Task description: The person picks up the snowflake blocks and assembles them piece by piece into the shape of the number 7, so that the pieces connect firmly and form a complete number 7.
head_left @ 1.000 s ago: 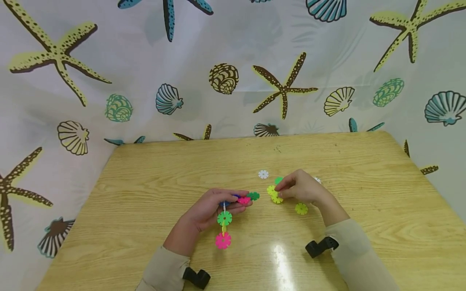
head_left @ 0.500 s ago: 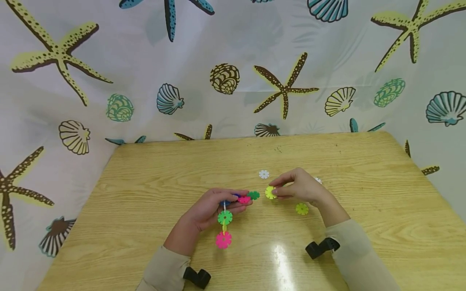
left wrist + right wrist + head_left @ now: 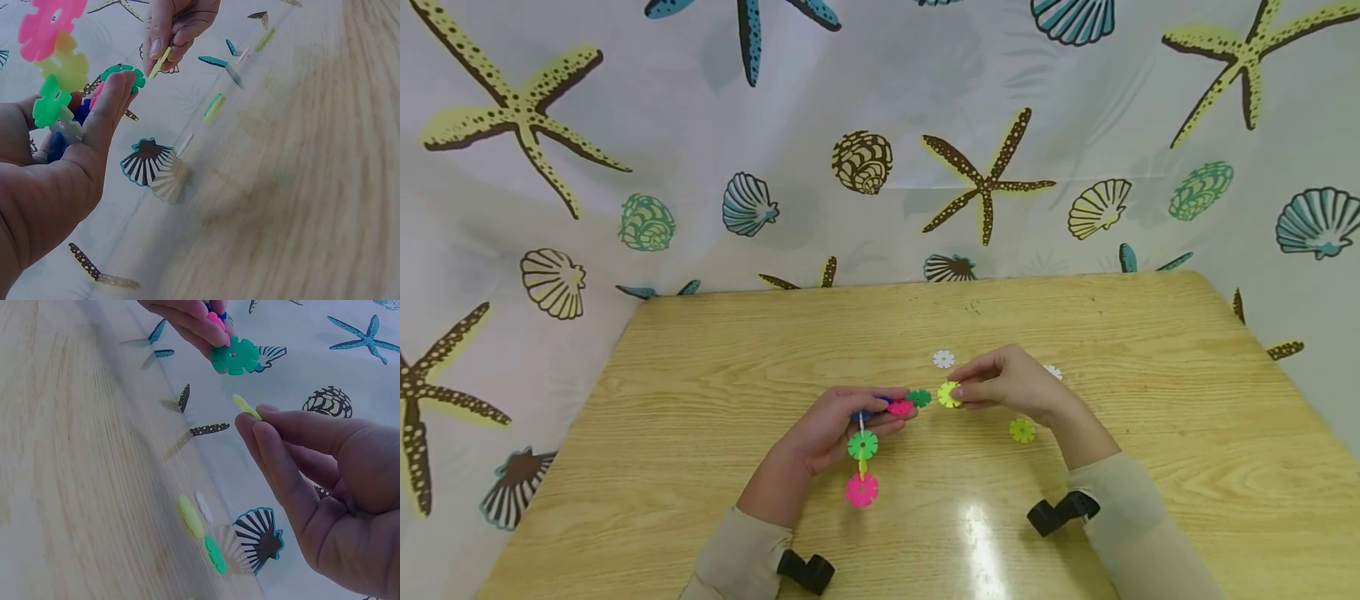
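Fingers of the right hand (image 3: 1011, 387) pinch a yellow disc (image 3: 948, 394) beside the left hand's (image 3: 835, 427) chain (image 3: 863, 450).

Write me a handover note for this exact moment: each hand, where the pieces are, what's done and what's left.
Left hand: grips the joined chain of snowflake discs; its dark green disc sticks out toward the other hand.
Right hand: pinches a yellow disc, close to the dark green one but apart.
On the table: a white disc and a yellow-green disc lie loose.
Done: several discs joined. Left: likely slotting on the yellow disc, then the loose ones.
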A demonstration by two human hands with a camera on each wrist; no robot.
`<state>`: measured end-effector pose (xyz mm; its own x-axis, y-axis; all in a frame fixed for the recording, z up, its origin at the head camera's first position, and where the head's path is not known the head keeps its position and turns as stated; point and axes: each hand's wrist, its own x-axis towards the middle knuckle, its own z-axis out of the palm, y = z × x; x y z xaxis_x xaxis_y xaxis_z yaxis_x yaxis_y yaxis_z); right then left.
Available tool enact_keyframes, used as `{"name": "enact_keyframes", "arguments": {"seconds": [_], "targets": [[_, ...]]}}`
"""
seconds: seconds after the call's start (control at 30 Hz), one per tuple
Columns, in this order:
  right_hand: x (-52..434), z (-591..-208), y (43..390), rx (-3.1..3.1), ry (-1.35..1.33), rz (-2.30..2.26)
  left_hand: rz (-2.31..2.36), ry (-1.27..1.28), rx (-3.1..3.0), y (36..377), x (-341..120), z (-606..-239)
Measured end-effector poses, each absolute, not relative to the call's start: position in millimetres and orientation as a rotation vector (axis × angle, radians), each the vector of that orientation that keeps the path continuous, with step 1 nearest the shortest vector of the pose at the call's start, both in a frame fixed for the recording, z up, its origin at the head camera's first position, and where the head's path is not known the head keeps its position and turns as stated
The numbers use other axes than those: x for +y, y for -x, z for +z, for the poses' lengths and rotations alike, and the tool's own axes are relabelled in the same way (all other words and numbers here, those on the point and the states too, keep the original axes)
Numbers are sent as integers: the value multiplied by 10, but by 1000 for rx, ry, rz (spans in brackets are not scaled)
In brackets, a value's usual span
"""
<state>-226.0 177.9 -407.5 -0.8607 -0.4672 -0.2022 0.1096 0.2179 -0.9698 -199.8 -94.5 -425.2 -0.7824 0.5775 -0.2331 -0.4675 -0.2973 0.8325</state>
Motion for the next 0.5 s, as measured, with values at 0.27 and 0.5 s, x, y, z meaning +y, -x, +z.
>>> {"name": "enact_keyframes", "arguments": {"seconds": [0.27, 0.5], "targets": [[1737, -4044, 2237, 2003, 359, -1694, 2099, -145, 1329, 2004, -936, -4254], [1698, -4051, 2227, 1994, 369, -1703, 2085, -158, 1343, 1998, -931, -4260]]}}
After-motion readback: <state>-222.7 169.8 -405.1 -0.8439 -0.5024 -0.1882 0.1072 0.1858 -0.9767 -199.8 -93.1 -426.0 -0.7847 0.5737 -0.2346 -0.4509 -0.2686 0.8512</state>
